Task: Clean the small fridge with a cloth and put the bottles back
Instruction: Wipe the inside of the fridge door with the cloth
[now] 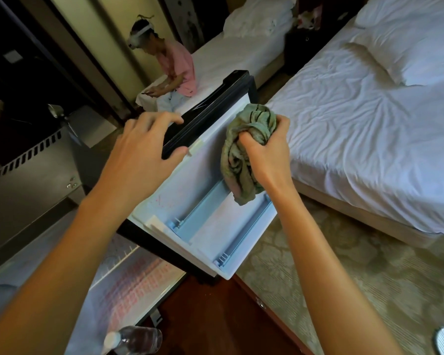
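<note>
The small fridge's door (210,226) stands swung open below me, its white inner liner with pale blue shelf rails facing up. My left hand (144,147) grips the door's black top edge, thumb on the inner side. My right hand (264,155) holds a crumpled green cloth (244,155) bunched against the liner near the door's upper part. The fridge's open interior (128,280), with a wire shelf, lies at the lower left. A clear plastic bottle (136,340) with a white cap lies at the bottom edge.
A bed with white sheets (369,124) stands close on the right. A second bed at the back holds a seated person in a pink top (174,70). A grey vented cabinet (31,162) is at the left. Patterned carpet (344,278) covers the floor.
</note>
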A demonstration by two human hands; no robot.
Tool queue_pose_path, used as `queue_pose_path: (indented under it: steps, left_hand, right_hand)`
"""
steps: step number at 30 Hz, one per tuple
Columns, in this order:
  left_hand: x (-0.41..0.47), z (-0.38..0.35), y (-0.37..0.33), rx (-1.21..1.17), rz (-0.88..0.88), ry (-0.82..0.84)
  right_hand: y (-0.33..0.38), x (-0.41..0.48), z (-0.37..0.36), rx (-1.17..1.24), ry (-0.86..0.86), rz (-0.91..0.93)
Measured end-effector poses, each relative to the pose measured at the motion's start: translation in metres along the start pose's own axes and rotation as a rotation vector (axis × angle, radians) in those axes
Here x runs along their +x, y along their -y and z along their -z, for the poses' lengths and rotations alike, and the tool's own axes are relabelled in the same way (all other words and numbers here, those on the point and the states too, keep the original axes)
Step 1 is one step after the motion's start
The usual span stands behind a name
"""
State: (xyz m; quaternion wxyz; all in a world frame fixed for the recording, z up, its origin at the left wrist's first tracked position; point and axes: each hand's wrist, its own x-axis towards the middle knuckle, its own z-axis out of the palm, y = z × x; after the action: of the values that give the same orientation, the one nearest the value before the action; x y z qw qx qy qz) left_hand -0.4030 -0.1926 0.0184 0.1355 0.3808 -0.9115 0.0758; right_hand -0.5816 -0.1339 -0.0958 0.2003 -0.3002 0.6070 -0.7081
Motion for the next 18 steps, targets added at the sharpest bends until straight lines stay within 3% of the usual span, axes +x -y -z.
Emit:
queue_pose_path:
  steps: [4, 7, 11, 15, 18]
  left_hand:
    - [0.004, -0.008, 0.008, -0.079, 0.026, 0.038]
    - [0.005, -0.014, 0.015, -0.129, 0.031, 0.057]
    - [0.008, -0.019, 0.030, -0.225, -0.011, 0.044]
    - [0.009, -0.023, 0.039, -0.266, -0.024, 0.055]
    - [0.010, -0.023, 0.044, -0.300, -0.014, 0.057]
  right_hand:
    - [0.000, 0.003, 0.001, -0.019, -0.021, 0.011]
    - [-0.004, 0.003, -0.002, -0.052, -0.043, 0.121]
    - [-0.019, 0.006, -0.023, -0.356, -0.117, 0.275]
    - [-0.015, 0.007, -0.043, -0.694, -0.073, 0.229]
    - [-0.009, 0.011, -0.051, -0.728, 0.040, 0.136]
